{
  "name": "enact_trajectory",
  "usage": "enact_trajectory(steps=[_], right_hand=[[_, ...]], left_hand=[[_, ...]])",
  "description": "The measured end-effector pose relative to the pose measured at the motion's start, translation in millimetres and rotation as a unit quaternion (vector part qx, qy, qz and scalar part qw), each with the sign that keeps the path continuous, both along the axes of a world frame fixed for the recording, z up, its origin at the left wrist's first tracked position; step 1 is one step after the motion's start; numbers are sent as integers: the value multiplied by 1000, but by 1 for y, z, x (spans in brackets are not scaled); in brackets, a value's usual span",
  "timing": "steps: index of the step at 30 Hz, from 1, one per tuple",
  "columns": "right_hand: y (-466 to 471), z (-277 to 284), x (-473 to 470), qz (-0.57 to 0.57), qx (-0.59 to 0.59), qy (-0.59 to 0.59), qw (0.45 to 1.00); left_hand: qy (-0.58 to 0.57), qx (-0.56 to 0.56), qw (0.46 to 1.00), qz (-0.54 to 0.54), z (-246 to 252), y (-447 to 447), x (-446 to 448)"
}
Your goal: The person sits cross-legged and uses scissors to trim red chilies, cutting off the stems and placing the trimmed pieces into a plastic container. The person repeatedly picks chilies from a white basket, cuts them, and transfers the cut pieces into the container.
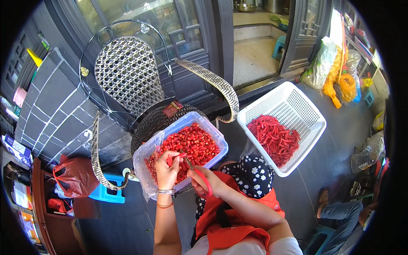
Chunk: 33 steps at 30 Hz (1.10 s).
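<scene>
My left hand [167, 170] grips a red chili pepper [182, 155] above a clear plastic tub [220, 140]. In my right hand [205, 181] is a pair of scissors [204, 180] with red handles. Its blades point up toward the chili, close to my left fingers. Cut chili pieces [194, 140] fill much of the tub, which rests on a woven chair seat [149, 127]. To the right, a white plastic basket [306, 153] holds a heap of whole red chilies [271, 137]; its near edge touches my patterned trouser leg [255, 178].
The woven chair's armrests [216, 78] curve around the tub. A red packet [172, 109] lies on the seat. At left are a blue stool [110, 191] and a red plastic bag [75, 175]. Another person's leg [341, 210] is at lower right. Filled bags [322, 63] stand by the doorway.
</scene>
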State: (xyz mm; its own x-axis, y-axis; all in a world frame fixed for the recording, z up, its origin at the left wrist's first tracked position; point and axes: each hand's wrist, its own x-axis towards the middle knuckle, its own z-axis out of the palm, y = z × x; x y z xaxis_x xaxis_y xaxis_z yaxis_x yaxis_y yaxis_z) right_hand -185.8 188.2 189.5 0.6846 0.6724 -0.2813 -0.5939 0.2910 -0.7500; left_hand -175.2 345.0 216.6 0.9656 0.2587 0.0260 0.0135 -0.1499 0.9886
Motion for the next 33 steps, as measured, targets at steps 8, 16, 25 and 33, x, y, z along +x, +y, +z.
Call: enact_trajectory(steps=[8,16,25,33], right_hand=[[3,4,-1,27,-47,-3,999],[-8,18,2,12,-68,-65,995],[-70,49,10,-87,-108,-127,982],[-91,52,0,-106,-169,-135,970]], left_hand=[[-65,150,987,-12,-2,-1,3],[-88,242,966,-16,-7,4,9],[34,532,846,9,-15,50,9],[-62,245,857,-448,20,-74,-103]])
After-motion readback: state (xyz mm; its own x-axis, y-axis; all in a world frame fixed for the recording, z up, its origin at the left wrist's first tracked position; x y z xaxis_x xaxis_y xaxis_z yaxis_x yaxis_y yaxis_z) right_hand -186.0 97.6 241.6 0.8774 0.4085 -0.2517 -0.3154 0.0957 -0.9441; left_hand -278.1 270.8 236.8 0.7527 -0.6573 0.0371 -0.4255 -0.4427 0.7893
